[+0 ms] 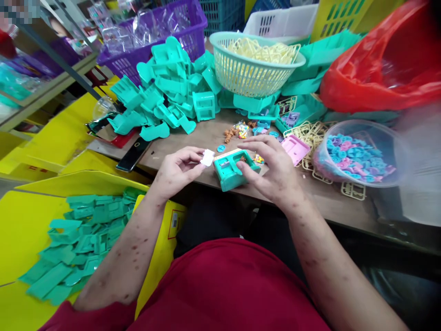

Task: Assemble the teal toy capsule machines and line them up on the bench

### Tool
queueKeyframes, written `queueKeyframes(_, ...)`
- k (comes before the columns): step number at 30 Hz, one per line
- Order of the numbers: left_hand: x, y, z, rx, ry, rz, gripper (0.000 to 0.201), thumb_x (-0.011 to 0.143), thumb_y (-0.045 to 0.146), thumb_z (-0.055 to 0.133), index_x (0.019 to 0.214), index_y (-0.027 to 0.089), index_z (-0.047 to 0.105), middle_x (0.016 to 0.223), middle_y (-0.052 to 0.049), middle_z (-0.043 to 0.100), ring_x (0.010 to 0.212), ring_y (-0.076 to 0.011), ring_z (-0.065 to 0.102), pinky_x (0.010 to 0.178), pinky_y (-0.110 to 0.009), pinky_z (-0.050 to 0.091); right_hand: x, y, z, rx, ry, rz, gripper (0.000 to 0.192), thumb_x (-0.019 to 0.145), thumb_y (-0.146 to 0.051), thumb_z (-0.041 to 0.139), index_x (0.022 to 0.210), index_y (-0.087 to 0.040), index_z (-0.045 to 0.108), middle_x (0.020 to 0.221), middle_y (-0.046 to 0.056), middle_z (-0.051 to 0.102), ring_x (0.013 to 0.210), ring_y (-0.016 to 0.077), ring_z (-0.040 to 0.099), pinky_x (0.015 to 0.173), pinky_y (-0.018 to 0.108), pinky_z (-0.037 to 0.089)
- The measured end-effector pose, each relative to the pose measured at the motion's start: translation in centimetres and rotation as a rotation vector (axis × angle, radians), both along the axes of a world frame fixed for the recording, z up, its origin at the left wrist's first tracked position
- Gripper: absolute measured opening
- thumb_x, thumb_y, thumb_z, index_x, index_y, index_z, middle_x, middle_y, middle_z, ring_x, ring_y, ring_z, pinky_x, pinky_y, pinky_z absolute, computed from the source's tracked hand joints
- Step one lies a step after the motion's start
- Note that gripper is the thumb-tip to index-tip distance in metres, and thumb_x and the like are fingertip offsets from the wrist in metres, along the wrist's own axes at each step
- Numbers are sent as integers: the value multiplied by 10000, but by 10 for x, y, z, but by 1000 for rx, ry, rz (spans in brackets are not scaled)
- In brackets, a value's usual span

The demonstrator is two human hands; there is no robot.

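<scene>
My left hand [179, 168] pinches a small white piece [207, 157] at the end of a teal toy box [231, 171]. My right hand [270, 168] grips that squat, slotted box at the wooden table [206, 133] edge. Beyond lies a teal parts heap [168, 87].

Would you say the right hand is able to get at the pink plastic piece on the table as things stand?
Probably yes. The pink piece lies flat just beside the right hand, with nothing between them, though that hand is holding the teal housing and would have to release it first.
</scene>
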State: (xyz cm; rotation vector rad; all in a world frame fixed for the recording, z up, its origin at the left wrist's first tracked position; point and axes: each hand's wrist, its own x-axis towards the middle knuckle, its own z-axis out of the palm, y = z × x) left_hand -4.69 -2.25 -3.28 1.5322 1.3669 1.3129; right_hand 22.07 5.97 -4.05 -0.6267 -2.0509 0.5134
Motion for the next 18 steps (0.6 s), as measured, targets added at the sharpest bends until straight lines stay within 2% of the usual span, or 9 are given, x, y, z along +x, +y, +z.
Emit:
queueKeyframes(2, 17, -6, 11, -25, -232, -25, 153, 883, 323, 898, 911, 191, 827, 1279, -97, 795, 1198, -249, 763, 1053, -388, 637, -3, -9, 10, 45, -19, 62, 477, 974, -394, 814, 1433, -325, 706, 1434, 112, 692, 1374, 359, 646, 1200, 611, 525)
queueKeyframes(5, 40, -12, 24, -85, -489, -108, 109, 918, 317, 875, 965, 219, 871, 1233, -71, 809, 1133, -228, 782, 994, -362, 668, -8, -18, 21, 82, -35, 193, 605, 1000, -373, 804, 1572, -363, 608, 1542, 98, 644, 1444, 342, 613, 1231, 587, 525)
queueKeyframes(7, 51, -13, 28, -147, -574, -169, 163, 944, 341, 861, 1037, 208, 872, 1155, -82, 823, 1088, -227, 795, 962, -353, 679, -10, -19, 24, 76, -9, 236, 634, 1028, -324, 768, 1624, -381, 561, 1528, 85, 662, 1431, 315, 631, 1219, 554, 551)
queueKeyframes(10, 57, -14, 29, -230, -641, -235, 240, 946, 326, 876, 1132, 190, 810, 1122, -83, 814, 1078, -217, 796, 947, -327, 673, -8, -20, 21, 86, 15, 223, 639, 1049, -230, 719, 1640, -408, 553, 1506, 68, 689, 1398, 289, 660, 1191, 533, 577)
queueKeyframes(12, 54, -13, 28, -211, -643, -276, 337, 920, 245, 901, 1212, 246, 735, 1163, -43, 797, 1079, -183, 788, 947, -295, 662, -6, -23, 19, 100, 1, 233, 655, 1061, -180, 684, 1649, -428, 540, 1574, 54, 664, 1423, 281, 654, 1196, 537, 576)
queueKeyframes(14, 46, -11, 31, -148, -565, -330, 499, 871, 164, 933, 1275, 304, 676, 1202, -7, 774, 1065, -155, 780, 936, -265, 654, -3, -28, 19, 93, -15, 250, 702, 1075, -160, 652, 1692, -442, 470, 1655, 30, 615, 1470, 275, 631, 1226, 547, 558)
queueKeyframes(18, 27, -2, 49, -53, -242, -383, 555, 811, 176, 979, 1291, 266, 718, 1309, -55, 736, 1095, -190, 757, 919, -268, 654, 0, -34, 29, 5, 20, 194, 792, 1096, -244, 640, 1777, -429, 281, 1641, 9, 634, 1474, 285, 638, 1233, 546, 567)
